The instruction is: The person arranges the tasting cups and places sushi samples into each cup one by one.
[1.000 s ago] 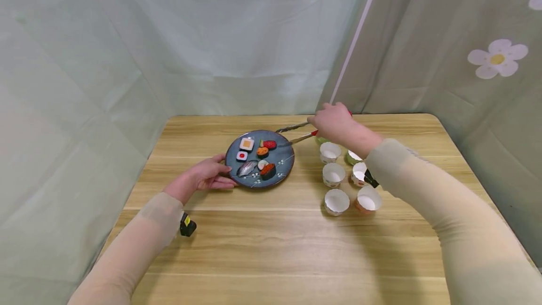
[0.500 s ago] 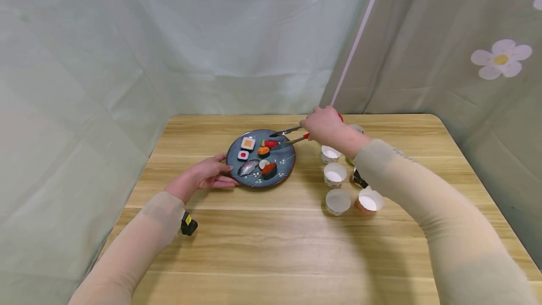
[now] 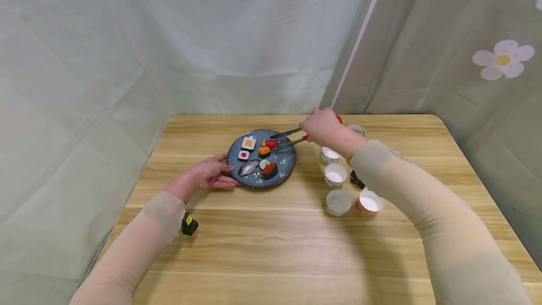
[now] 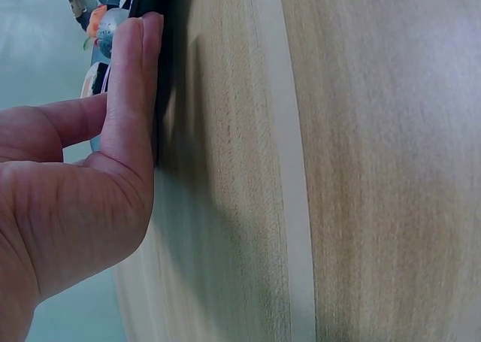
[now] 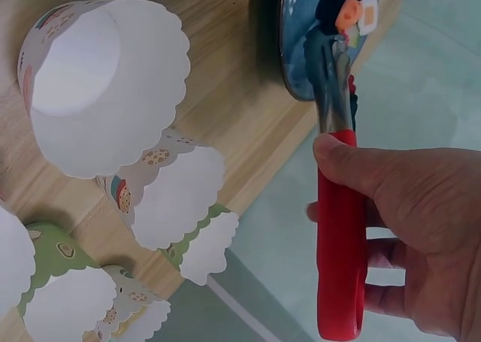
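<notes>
My left hand point(image 3: 213, 173) pinches the near-left rim of a round dark-blue plate point(image 3: 286, 163), thumb on top and fingers below. Several sushi pieces lie on the plate, including a red-topped one point(image 3: 271, 143), an orange-topped one point(image 3: 264, 151), a silvery one point(image 3: 248, 167) and a roe-topped one point(image 3: 269, 170). In my right hand point(image 3: 322, 125) are metal tongs point(image 3: 286, 133) with red grips point(image 5: 338, 244). Their tips reach over the plate's far right, parted, one on either side of the red-topped sushi. From the right wrist, the tips overlap the sushi.
Right of the plate stand several scalloped paper cups point(image 3: 336, 173) in rows, some hidden under my right forearm. A green cup point(image 5: 56, 248) shows in the right wrist view. The wooden table point(image 3: 262, 248) ends at a pale curtain point(image 3: 254, 60) behind.
My right hand has moved left and slightly down, bringing the tong tips from the plate's right edge in to the red-topped sushi. The left hand stays at the plate's rim.
</notes>
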`<state>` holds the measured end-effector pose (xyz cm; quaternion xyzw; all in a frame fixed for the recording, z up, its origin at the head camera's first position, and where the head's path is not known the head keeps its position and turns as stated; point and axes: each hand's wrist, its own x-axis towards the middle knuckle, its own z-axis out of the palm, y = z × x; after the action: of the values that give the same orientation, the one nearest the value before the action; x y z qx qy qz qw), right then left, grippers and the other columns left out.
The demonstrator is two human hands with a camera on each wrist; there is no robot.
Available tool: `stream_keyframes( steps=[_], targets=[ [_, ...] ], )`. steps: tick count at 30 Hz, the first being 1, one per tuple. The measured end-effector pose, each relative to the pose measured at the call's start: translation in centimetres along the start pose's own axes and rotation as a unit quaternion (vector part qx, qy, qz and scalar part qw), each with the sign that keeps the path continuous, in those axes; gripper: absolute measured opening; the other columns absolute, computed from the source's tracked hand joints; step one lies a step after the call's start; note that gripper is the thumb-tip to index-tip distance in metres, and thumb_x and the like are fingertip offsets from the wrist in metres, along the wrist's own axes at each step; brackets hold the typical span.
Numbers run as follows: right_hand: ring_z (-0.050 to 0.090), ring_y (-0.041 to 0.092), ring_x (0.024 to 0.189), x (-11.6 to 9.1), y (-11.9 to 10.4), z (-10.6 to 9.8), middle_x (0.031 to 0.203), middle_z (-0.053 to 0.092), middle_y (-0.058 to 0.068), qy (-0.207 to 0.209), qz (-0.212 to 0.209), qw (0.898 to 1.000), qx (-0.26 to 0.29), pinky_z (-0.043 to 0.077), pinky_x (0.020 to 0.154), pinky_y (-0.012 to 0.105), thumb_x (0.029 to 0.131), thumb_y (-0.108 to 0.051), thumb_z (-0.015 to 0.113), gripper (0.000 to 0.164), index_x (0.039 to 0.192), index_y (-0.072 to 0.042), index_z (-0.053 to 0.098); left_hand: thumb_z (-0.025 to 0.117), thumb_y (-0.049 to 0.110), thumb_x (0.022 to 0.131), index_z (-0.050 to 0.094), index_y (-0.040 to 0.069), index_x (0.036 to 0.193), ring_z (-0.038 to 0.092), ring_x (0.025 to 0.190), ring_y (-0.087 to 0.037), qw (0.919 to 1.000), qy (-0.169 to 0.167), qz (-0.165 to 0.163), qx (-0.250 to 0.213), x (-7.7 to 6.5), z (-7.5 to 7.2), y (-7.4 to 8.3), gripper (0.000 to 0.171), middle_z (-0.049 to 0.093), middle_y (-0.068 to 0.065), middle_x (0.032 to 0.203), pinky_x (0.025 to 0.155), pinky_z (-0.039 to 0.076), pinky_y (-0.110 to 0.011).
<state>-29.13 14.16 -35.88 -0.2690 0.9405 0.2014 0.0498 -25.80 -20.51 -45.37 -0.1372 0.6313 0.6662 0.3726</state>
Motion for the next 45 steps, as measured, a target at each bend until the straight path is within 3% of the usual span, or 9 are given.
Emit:
stream_keyframes(
  steps=[13, 24, 35, 45],
  targets=[
    [0.061, 0.032, 0.105, 0.10, -0.21, -0.03, 0.113, 0.074, 0.003, 0.000, -0.004, 1.000, 0.002, 0.058, 0.082, 0.051, 0.093, -0.036, 0.076, 0.037, 0.126, -0.019, 0.071, 0.042, 0.008, 0.111, 0.003, 0.029, 0.166, 0.075, 0.086, -0.033, 1.0000, -0.005, 0.003, 0.000, 0.00, -0.14, -0.15, 0.071, 0.056, -0.030, 0.128, 0.086, 0.061, -0.047],
    [0.064, 0.029, 0.094, 0.12, -0.49, 0.21, 0.096, 0.073, 0.002, 0.012, -0.008, 1.000, -0.006, 0.061, 0.072, 0.049, 0.092, -0.032, 0.078, 0.019, 0.104, -0.018, 0.073, 0.041, 0.008, 0.111, 0.002, 0.029, 0.166, 0.075, 0.086, -0.033, 1.0000, -0.006, 0.004, 0.001, -0.18, -0.02, -0.18, 0.071, 0.060, -0.030, 0.120, 0.086, 0.061, -0.047],
    [0.066, 0.029, 0.093, -0.05, -0.50, 0.28, 0.094, 0.073, 0.002, 0.026, -0.013, 1.000, -0.008, 0.061, 0.071, 0.048, 0.093, -0.032, 0.078, 0.019, 0.104, -0.017, 0.074, 0.041, 0.008, 0.111, 0.002, 0.030, 0.166, 0.076, 0.085, -0.032, 1.0000, -0.001, 0.000, 0.002, -0.27, 0.02, -0.06, 0.071, 0.060, -0.029, 0.121, 0.087, 0.061, -0.046],
    [0.065, 0.029, 0.095, -0.21, 0.31, -0.22, 0.096, 0.073, 0.002, 0.025, -0.010, 1.000, 0.011, 0.061, 0.073, 0.049, 0.093, -0.031, 0.078, 0.027, 0.115, -0.018, 0.073, 0.041, 0.008, 0.110, 0.001, 0.029, 0.166, 0.076, 0.084, -0.032, 1.0000, -0.004, 0.002, 0.000, -0.16, -0.21, -0.25, 0.072, 0.055, -0.030, 0.127, 0.085, 0.061, -0.046]
  ],
)
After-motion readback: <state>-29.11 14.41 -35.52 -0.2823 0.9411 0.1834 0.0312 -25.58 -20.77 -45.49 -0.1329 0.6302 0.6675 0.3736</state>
